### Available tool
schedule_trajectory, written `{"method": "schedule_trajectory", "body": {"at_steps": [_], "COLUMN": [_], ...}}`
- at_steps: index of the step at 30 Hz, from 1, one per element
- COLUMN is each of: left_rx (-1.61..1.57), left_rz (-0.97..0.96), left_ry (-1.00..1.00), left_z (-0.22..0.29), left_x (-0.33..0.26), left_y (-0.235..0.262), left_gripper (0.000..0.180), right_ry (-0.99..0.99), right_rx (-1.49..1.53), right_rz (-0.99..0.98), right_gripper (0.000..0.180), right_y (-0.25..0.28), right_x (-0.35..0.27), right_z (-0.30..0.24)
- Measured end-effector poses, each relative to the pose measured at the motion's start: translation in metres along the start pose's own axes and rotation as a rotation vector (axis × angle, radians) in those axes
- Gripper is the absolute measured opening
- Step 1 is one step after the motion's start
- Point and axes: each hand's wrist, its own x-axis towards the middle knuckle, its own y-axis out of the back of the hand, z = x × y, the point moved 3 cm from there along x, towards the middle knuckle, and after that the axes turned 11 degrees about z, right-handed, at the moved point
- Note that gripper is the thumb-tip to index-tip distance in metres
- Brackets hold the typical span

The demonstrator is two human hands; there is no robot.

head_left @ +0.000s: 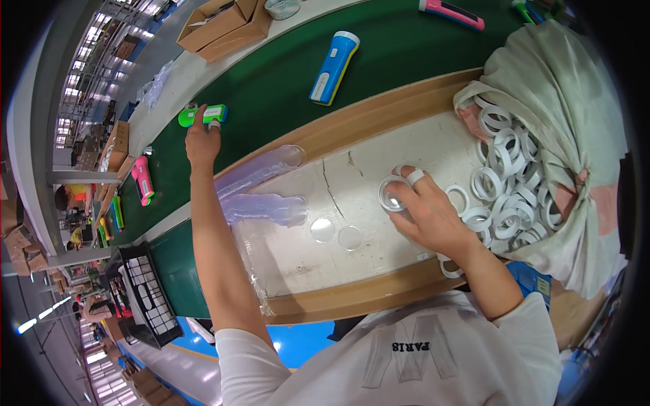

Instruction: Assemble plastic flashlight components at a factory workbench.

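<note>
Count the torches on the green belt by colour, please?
Blue torch: 1
Green torch, under the left hand: 1
Pink torches: 2
Total: 4, with more too small to tell far down the belt.

1. Left arm: fully extended forward and away from the body, forearm bare, short white sleeve at the shoulder.
2. Left hand (pixel 202 139): at far reach, back of hand up, fingers curled closed in a grip, one fingertip wrapped in white tape.
3. Right arm: bent at the elbow, forearm angled in from the lower right.
4. Right hand (pixel 426 210): palm down, low, fingers curled in a pinch, index fingertip taped white.
</note>
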Motion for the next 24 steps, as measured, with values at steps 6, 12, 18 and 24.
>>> {"method": "schedule_trajectory", "body": {"at_steps": [6, 12, 18, 24], "left_rx": [0.032, -0.017, -1.053, -1.331], "left_rz": [-0.094, -0.229, -0.156, -0.346], "left_ry": [-0.038, 0.17, 0.353, 0.124], "left_z": [-0.074, -0.035, 0.012, 0.08], "left_x": [0.045, 0.042, -0.032, -0.151], "left_y": [-0.066, -0.057, 0.036, 0.142], "left_gripper": [0.063, 0.038, 0.01, 0.03], "right_ry": [-0.126, -0.163, -0.163, -0.161], "right_rx": [0.327, 0.419, 0.514, 0.598], "right_rz": [-0.014, 0.033, 0.105, 0.142], "right_gripper": [0.057, 0.061, 0.059, 0.06], "right_y": [0.007, 0.011, 0.018, 0.019], "right_x": [0.018, 0.016, 0.013, 0.004], "right_z": [-0.008, 0.004, 0.001, -0.001]}}
